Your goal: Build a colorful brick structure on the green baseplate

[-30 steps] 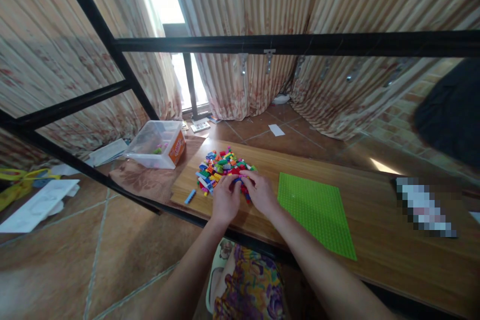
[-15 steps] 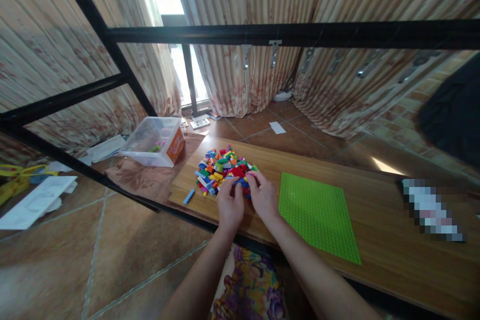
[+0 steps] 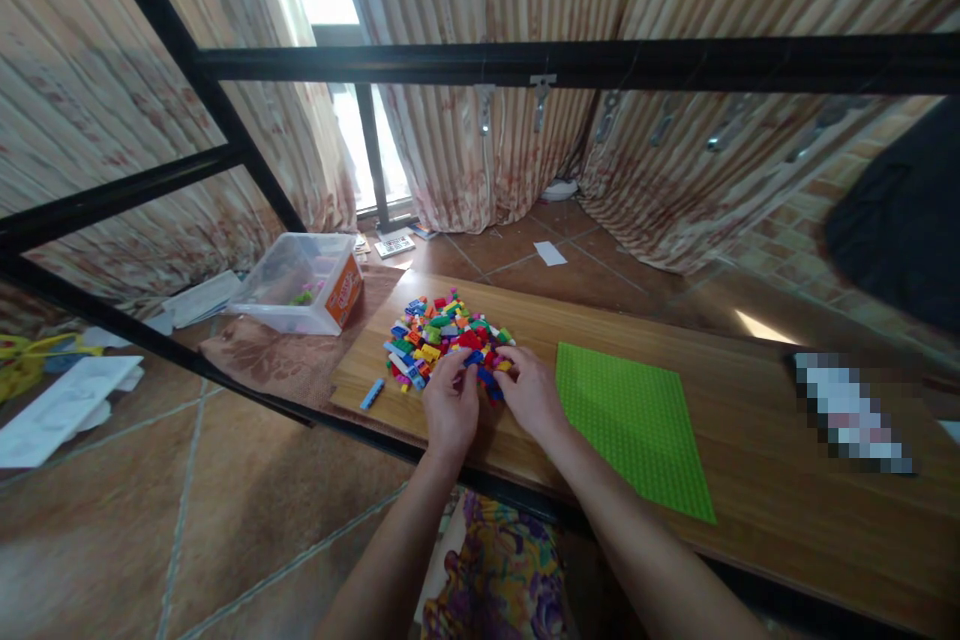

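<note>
A heap of small toy building bricks (image 3: 431, 335) in many colours lies on the wooden tabletop. My left hand (image 3: 452, 405) is at the near side of the heap, thumb and fingers curled together; what is between them is too small to make out. To its right, my right hand (image 3: 532, 395) has its bent fingers closed down at the heap's edge, and its fingertips are partly lost among blue and red bricks. A light blue stack of bricks (image 3: 372, 394) lies apart at the left. Right of my hands, a green studded baseplate (image 3: 634, 430) lies flat.
A clear plastic box (image 3: 292, 295) with an orange label holds a few pieces, left of the tabletop on a brown cloth (image 3: 255, 350). A black metal bar (image 3: 465, 65) crosses above the far side. A blurred-out object (image 3: 851, 410) lies at the right end.
My hands have drawn slightly apart, and the right fingers have dipped lower at the heap's edge. The whole view has shifted a little; the light blue stack and baseplate stay put.
</note>
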Tool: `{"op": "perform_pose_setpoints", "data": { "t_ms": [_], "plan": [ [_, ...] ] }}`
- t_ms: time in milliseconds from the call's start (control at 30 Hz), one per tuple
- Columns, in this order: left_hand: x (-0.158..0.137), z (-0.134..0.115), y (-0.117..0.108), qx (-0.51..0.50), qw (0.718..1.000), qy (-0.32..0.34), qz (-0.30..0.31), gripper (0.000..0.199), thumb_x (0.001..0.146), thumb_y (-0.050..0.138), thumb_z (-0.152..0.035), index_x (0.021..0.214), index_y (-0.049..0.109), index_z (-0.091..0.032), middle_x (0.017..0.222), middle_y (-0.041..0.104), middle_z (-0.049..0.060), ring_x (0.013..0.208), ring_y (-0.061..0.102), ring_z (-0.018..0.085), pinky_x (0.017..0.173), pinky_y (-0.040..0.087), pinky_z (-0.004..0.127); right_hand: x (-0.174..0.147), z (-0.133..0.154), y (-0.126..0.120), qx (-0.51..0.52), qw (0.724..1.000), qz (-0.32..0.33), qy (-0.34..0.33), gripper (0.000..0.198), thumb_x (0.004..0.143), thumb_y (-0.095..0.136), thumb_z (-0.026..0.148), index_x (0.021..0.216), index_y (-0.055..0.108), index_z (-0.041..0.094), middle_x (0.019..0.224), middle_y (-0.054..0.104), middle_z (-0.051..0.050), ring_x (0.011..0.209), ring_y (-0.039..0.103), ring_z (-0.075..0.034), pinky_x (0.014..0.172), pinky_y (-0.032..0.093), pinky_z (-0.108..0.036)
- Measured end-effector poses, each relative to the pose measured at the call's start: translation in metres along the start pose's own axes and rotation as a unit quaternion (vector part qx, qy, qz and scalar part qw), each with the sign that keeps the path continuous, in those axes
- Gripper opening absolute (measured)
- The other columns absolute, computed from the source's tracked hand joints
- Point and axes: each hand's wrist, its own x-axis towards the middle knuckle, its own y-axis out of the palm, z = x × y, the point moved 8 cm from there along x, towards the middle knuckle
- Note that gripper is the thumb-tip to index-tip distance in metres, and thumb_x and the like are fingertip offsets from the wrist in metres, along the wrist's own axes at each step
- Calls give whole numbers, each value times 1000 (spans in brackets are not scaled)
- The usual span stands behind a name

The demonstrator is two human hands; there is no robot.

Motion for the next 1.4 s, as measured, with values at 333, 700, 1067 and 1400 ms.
{"op": "perform_pose_setpoints", "data": {
  "t_ms": [333,700,1067,1400],
  "plan": [
    [-2,4,-16,-51,997,-56,-27,27,82,62,-26,107,64,-16,97,69,7,87,65,17,78,53,28,-29,-16,-33,1,999,-48,-2,23,81,52,16,98,67,20,93,66,-5,79,62,-18,76,49,-33],
    [-32,-2,-20,44,995,-61,67,19,86,57,-33,94,66,-18,82,68,2,69,62,13,67,49,24,-42,4,-4,-111,989,29,-92,19,82,59,17,99,65,22,102,61,-7,97,55,-24,85,47,-40],
    [-23,-2,-6,249,960,-38,126,28,91,51,-39,105,66,-19,84,71,4,75,66,17,68,46,26,-42,3,-15,-132,985,37,-100,11,89,54,22,95,63,21,94,64,-6,93,56,-24,82,45,-38],
    [3,-40,32,332,926,88,154,30,89,54,-41,113,64,-25,105,62,7,91,62,19,73,47,27,-67,-32,-76,10,996,-75,41,29,91,47,39,105,66,21,101,68,-7,91,62,-20,78,49,-35]
  ]
}}
